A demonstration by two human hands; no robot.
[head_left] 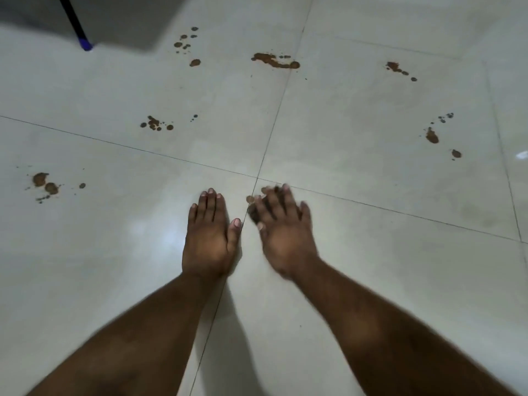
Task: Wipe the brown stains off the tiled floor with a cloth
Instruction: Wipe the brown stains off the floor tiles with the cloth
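Right now I see my left hand [210,238] stretched flat over the tiled floor [371,172], fingers straight and together, its grip wide and holding nothing. My right hand [285,232] is just beside it, blurred, fingers spread, its grip wide too and holding nothing, over a small stain [251,199] at the tile joint. Brown stains lie scattered well ahead: a long smear [274,60] near the middle, spots [187,45] to its left, a cluster [155,123], blots [45,182] at far left, marks [400,68] and [438,135] on the right. I see no cloth. A black pole with a blue tip [81,35] stands at upper left.
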